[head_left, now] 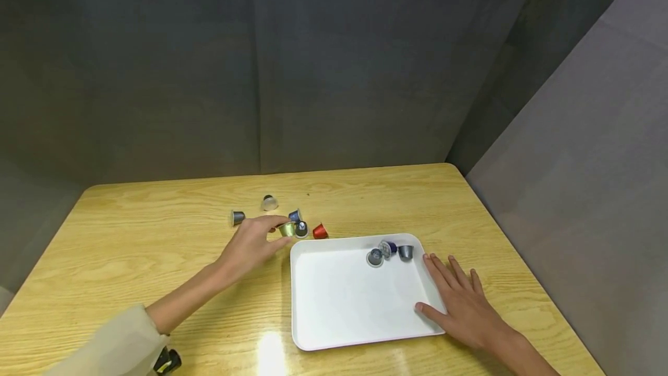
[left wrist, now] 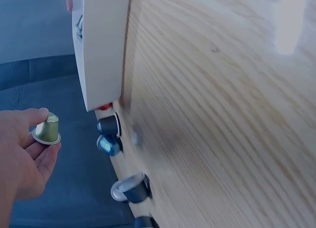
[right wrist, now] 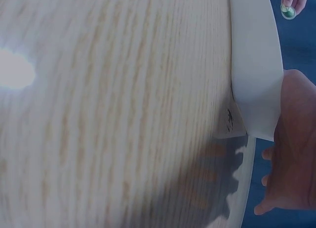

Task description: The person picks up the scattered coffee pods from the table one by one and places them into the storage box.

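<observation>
My left hand (head_left: 249,243) pinches a light green coffee capsule (left wrist: 48,129) between thumb and fingers, raised just left of the far-left corner of the white tray (head_left: 339,300). My right hand (head_left: 464,309) lies with fingers spread along the tray's right side, thumb over the rim. Inside the tray, toward its far right corner, are a grey capsule (head_left: 375,257), a purple-blue capsule (head_left: 388,249) and a dark capsule (head_left: 405,252). Beyond the tray on the table sit a red capsule (head_left: 320,231), a black capsule (head_left: 301,229) and a blue capsule (head_left: 294,215).
Farther left on the wooden table (head_left: 130,242) lie a dark grey capsule (head_left: 238,217) and a pale capsule with a black one behind it (head_left: 269,203). Dark fabric panels (head_left: 323,62) stand behind the table, and a grey one (head_left: 590,149) on the right.
</observation>
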A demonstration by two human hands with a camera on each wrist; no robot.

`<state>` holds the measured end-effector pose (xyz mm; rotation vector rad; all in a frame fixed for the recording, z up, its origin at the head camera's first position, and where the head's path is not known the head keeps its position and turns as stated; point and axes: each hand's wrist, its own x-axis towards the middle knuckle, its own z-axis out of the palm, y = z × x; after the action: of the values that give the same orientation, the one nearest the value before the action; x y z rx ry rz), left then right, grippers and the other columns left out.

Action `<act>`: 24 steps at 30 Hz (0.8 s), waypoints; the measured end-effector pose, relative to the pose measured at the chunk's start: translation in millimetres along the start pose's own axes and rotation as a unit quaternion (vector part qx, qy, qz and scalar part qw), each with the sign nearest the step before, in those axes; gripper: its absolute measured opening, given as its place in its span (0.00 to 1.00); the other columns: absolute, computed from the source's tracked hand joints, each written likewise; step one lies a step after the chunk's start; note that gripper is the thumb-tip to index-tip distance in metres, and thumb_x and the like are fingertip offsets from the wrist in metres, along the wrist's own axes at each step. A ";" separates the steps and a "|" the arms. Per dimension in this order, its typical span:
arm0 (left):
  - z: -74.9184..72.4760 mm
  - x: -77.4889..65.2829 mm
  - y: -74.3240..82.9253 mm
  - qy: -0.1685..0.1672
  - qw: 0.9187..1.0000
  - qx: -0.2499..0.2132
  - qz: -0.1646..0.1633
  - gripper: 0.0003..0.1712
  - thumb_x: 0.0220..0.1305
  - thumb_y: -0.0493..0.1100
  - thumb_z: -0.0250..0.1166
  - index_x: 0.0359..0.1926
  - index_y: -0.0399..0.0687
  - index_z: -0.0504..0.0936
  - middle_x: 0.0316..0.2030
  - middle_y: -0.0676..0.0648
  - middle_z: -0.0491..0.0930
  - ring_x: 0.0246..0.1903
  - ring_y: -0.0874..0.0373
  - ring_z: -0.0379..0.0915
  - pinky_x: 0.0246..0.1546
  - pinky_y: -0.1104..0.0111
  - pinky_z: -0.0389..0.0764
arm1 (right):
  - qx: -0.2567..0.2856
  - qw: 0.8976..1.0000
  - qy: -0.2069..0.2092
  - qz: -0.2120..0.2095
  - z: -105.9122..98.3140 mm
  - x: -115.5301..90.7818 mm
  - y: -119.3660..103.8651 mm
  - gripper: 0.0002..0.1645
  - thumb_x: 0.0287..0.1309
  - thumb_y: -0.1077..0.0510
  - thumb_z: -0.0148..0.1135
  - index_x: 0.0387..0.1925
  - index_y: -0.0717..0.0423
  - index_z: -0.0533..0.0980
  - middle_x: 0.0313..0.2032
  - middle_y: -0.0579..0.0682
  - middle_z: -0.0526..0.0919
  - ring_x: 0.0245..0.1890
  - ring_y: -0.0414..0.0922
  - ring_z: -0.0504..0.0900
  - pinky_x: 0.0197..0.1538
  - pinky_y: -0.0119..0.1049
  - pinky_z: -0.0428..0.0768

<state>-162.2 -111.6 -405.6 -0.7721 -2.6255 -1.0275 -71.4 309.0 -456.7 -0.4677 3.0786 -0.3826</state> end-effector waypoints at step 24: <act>54.6 26.1 27.8 -0.052 0.997 -0.034 0.050 0.13 0.60 0.39 0.74 0.46 0.41 0.86 0.44 0.46 0.86 0.44 0.55 0.83 0.40 0.67 0.83 | -0.005 1.000 0.003 -0.003 -2.2 1.9 -2.8 0.56 0.61 0.31 0.61 0.79 0.49 0.49 0.75 0.59 0.56 0.72 0.68 0.50 0.61 0.77 0.49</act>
<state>-169.6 -47.0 -420.0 -0.9879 -2.6179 -1.0826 -72.4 306.4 -453.9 -0.4765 3.0866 -0.3687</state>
